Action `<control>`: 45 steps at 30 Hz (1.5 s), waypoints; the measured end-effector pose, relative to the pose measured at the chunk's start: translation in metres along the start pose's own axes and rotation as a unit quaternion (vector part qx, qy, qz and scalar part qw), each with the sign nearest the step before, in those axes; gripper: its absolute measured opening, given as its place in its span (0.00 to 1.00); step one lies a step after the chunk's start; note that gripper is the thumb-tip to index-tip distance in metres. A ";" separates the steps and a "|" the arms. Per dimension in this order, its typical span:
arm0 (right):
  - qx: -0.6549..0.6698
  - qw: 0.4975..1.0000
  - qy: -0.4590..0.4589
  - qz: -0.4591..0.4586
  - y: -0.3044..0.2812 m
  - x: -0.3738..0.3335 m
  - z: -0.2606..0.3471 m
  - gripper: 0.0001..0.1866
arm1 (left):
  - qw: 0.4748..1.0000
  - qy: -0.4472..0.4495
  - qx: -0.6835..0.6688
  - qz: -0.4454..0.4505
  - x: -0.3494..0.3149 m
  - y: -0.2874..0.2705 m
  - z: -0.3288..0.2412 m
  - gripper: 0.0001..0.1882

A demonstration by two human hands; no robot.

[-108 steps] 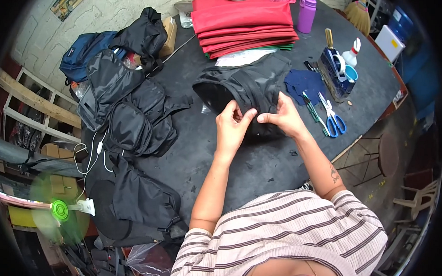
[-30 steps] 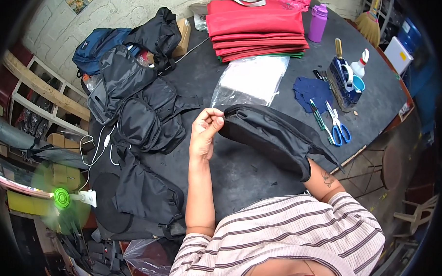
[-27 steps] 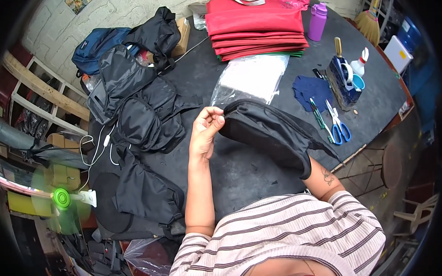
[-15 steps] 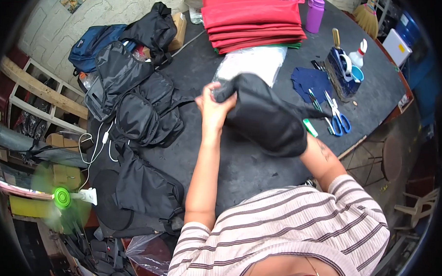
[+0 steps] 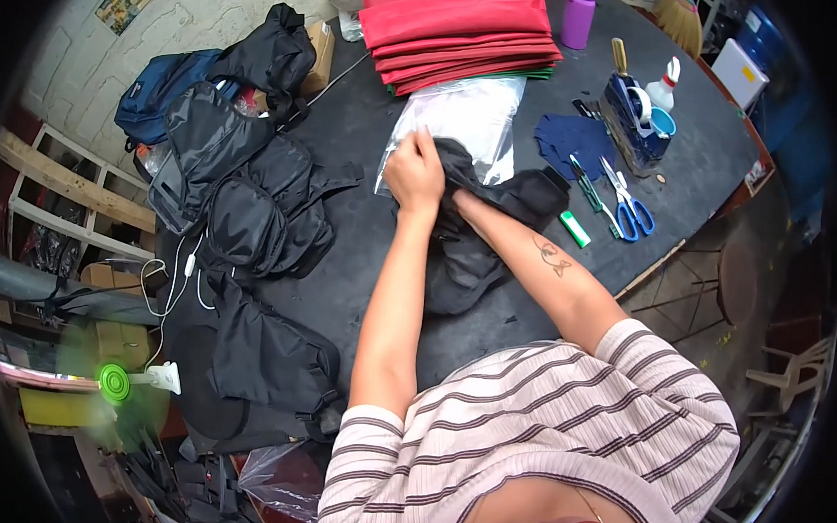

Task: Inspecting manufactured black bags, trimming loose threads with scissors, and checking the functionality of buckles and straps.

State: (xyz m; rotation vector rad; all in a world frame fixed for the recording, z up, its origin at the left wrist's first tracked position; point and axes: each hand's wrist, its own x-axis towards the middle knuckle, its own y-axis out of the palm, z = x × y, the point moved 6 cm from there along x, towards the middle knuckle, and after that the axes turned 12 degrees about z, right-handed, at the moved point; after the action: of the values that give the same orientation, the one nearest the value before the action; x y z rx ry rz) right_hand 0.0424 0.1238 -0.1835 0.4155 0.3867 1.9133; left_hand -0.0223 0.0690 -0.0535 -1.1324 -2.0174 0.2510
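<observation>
A crumpled black fabric bag (image 5: 465, 269) hangs bunched over the table in front of me, with a strap end spreading to the right. My left hand (image 5: 414, 172) is closed on its upper left edge, thumb up. My right forearm (image 5: 538, 253) reaches into the bag's folds, so the right hand's fingers are hidden. Just beyond the bag lies a clear plastic sheet or bag (image 5: 464, 122). To the right of my right arm are a green-and-white marker-like item (image 5: 574, 228) and blue-handled scissors (image 5: 634, 217).
Folded red fabric (image 5: 461, 39) is stacked at the back beside a purple bottle (image 5: 578, 14). Black backpacks (image 5: 260, 221) cover the left side. A tool caddy (image 5: 635, 116), spray bottle (image 5: 663, 85) and navy cloth (image 5: 571, 145) occupy the right. A fan (image 5: 115, 384) spins at lower left.
The smooth, rounded bag over my right forearm has become bunched and crumpled. More of the right forearm shows, and my left hand has closed on the bag's edge. The view has shifted slightly.
</observation>
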 end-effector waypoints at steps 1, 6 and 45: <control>-0.069 0.997 -0.032 0.021 0.005 -0.001 0.004 0.11 | 0.999 -0.041 0.018 0.015 0.011 0.002 0.013 0.22; -0.407 0.885 -0.198 0.106 0.014 -0.008 0.031 0.10 | 0.976 -0.194 0.014 0.095 0.034 0.029 0.061 0.24; -0.186 0.917 -0.040 0.350 0.074 -0.116 0.096 0.09 | 0.596 -0.450 -0.535 0.395 -0.175 -0.004 -0.075 0.19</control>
State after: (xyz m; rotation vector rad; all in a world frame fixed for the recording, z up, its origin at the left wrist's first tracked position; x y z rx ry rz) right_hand 0.0662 -0.0038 -0.0771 0.4054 -0.2265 2.5863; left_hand 0.0797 -0.0863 -0.0967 -3.2373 -2.2896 -0.0378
